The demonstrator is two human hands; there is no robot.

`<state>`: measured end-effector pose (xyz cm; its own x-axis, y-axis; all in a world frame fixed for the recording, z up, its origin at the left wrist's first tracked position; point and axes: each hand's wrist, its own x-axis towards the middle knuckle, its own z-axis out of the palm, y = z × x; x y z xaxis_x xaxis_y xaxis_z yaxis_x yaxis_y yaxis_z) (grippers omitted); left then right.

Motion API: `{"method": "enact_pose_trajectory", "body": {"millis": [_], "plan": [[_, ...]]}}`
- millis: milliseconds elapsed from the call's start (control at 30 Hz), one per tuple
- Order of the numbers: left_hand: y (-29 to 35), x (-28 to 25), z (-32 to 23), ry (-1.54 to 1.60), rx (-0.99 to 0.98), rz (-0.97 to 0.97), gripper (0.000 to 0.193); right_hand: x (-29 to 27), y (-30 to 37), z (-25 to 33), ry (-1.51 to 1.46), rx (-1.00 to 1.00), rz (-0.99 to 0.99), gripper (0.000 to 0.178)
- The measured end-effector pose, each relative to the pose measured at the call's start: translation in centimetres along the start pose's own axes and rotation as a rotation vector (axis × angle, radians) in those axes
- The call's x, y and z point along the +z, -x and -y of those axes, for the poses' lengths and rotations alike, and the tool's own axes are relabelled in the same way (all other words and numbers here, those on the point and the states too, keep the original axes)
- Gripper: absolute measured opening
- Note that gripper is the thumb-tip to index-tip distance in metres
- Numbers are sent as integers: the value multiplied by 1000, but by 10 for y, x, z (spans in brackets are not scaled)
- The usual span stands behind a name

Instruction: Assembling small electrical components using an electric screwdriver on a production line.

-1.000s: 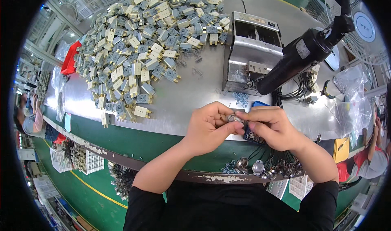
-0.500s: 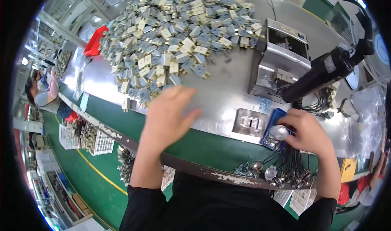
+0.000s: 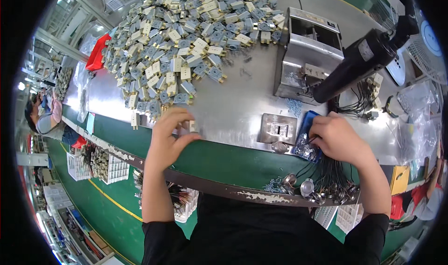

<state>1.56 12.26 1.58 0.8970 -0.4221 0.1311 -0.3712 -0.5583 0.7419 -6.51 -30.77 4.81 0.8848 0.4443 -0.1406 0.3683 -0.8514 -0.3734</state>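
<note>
My left hand (image 3: 167,141) is at the near edge of the heap of grey-and-cream blocks (image 3: 179,45). Its fingers and thumb curl round a small cream block (image 3: 192,126), partly hidden by the fingers. Over the blue tray (image 3: 305,125) of small metal parts is my right hand (image 3: 339,136), its fingers bent and drawn together. A dark cable shows by those fingertips; whatever they pinch is hidden. Left of the tray lies a square metal fixture (image 3: 278,128) with a slot, and a round metal cap (image 3: 280,147) sits at its near edge.
A metal machine (image 3: 308,55) and a black cylindrical arm (image 3: 350,69) stand beyond the tray. Blue screws (image 3: 294,107) lie near it. Black cables with round metal ends (image 3: 326,192) hang at the bench's front edge. A red bin (image 3: 98,52) is far left.
My left hand has moved down and slightly left, now closed round a cream block. My right hand has let go of the round metal cap, which now lies by the fixture. The view has shifted slightly.
</note>
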Motion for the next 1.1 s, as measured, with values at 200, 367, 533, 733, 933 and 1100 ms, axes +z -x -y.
{"method": "enact_pose_trajectory", "body": {"millis": [200, 367, 533, 733, 933, 1100], "plan": [[-13, 53, -28, 916, -44, 101, 49, 0, 4, 1, -6, -44, -23, 16], [-25, 64, -48, 953, 77, 172, 54, 4, 2, -2, -15, -43, 4, 18], [-34, 65, -55, 832, 207, 173, 51, -1, 3, -5, -70, -57, -1, 17], [-47, 67, -47, 690, 72, 116, 49, -4, 3, -8, -65, -43, -31, 16], [-70, 91, -74, 195, 300, 266, 35, -15, 8, -7, -208, -39, -76, 18], [-74, 122, -73, 165, 508, 218, 34, -21, 12, -4, -269, -36, -115, 22]]}}
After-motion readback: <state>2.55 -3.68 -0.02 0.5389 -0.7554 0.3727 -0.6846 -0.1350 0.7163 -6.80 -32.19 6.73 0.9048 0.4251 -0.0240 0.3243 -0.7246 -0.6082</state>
